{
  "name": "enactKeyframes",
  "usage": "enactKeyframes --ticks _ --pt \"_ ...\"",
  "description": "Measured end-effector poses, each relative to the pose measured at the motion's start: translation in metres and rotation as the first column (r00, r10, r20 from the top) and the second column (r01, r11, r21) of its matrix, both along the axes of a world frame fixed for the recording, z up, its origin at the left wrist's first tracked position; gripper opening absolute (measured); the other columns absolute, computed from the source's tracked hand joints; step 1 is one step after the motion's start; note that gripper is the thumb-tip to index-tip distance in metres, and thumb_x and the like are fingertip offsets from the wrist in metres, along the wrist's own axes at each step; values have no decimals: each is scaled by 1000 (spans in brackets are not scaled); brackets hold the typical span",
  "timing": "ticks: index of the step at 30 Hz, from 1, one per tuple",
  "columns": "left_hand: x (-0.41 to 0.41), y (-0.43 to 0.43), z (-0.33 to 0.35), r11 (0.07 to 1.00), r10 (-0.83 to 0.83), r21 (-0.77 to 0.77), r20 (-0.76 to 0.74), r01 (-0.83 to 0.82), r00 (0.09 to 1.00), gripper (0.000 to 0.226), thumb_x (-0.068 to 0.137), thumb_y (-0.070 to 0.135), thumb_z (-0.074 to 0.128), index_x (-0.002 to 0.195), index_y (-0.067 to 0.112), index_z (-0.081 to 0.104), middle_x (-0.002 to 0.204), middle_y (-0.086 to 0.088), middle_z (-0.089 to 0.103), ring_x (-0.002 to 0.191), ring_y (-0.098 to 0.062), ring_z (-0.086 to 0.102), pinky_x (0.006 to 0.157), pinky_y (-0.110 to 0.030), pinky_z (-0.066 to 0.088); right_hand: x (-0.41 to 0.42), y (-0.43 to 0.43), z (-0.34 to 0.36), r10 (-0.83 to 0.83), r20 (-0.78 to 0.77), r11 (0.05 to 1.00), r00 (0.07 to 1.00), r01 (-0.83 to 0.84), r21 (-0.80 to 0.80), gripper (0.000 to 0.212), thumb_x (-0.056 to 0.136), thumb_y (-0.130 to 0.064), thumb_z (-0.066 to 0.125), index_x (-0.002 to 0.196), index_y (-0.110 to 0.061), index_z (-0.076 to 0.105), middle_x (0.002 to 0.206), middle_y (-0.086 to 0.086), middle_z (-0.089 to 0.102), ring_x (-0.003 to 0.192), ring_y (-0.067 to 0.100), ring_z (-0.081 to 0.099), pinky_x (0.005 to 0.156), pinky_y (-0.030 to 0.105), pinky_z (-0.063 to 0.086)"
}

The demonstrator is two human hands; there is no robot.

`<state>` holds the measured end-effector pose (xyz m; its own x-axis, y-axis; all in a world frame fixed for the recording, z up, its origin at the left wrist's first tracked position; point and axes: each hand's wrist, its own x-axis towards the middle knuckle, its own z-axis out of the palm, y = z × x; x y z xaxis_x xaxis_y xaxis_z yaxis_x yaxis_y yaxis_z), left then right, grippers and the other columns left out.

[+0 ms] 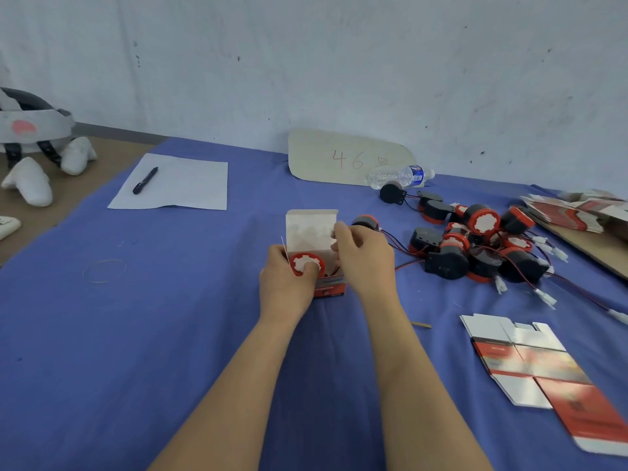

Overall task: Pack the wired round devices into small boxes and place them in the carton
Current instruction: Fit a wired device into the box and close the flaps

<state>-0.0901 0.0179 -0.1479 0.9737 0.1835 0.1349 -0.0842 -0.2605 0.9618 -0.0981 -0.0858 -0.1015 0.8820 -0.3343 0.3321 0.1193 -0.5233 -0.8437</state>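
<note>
A small red and white box stands open on the blue cloth, its white lid flap raised. A round device with a red rim and white face sits in the box's mouth. My left hand grips the box's left side, the thumb pressing on the device's face. My right hand holds the box's right side, fingers pinching the edge of the lid flap. A pile of several black and red wired devices lies to the right. No carton is in view.
Flat unfolded boxes lie at the near right, more of them stacked on cardboard at the far right. A water bottle, a cardboard sign, paper with a pen and a rubber band lie on the cloth.
</note>
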Motion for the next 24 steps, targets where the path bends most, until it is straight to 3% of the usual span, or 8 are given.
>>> enactKeyframes --ticks 2,6,9,12,14,18,20,24 --pt "0 0 0 1000 -6 1 -2 6 1000 24 88 20 60 100 20 39 100 1 56 87 -16 57 58 -21 41 -1 -2 4 22 -59 1000 998 -21 10 33 92 -39 54 66 -23 63 67 -12 64 66 5 59 56 14 39" --pt "-1 0 0 1000 -10 0 6 10 1000 23 87 19 60 98 19 40 100 -1 57 88 -18 57 62 -26 44 -4 -15 12 120 -202 993 972 -122 2 22 89 -11 60 110 -9 65 95 1 68 86 13 62 74 22 48" --pt "0 0 0 1000 -1 7 -5 1 1000 23 87 21 60 97 20 39 99 0 57 87 -19 57 60 -26 43 -6 -21 25 98 -345 948 933 -193 -255 18 89 -5 55 107 -11 52 83 5 60 67 15 50 58 16 40" --pt "1 1 0 1000 2 3 -13 -2 1000 22 87 22 59 96 21 40 98 1 57 85 -16 56 56 -22 40 -5 -18 39 -43 -401 869 915 -164 -467 29 89 -5 51 116 -2 61 107 17 64 82 23 50 70 27 43" --pt "1 1 -1 1000 -8 -10 -14 8 1000 21 87 21 59 97 21 40 100 2 57 84 -13 57 56 -21 42 -6 -13 44 -66 -377 850 924 -146 -506 27 87 -6 52 111 -4 64 109 16 63 84 25 49 76 30 45" --pt "-1 0 -1 999 -9 -35 -19 9 1000 19 87 20 58 95 22 41 99 1 59 84 -13 59 56 -23 42 -9 9 45 -25 -299 757 954 -178 -629 15 82 4 46 83 -6 58 79 11 52 77 25 42 57 23 34" --pt "0 -1 -1 999 -2 -36 -26 1 1000 19 87 20 58 87 25 39 92 2 58 75 -9 56 52 -21 38 -9 20 40 27 -239 730 971 -182 -659 18 83 4 45 77 -9 55 85 8 52 85 23 44 57 21 32" --pt "1 -1 0 1000 11 10 -22 -10 1000 25 85 22 60 80 25 35 82 3 56 65 -9 51 50 -23 35 -6 26 17 110 -56 886 992 -124 -448 17 89 -8 51 91 -4 67 101 6 51 84 19 53 77 27 45"
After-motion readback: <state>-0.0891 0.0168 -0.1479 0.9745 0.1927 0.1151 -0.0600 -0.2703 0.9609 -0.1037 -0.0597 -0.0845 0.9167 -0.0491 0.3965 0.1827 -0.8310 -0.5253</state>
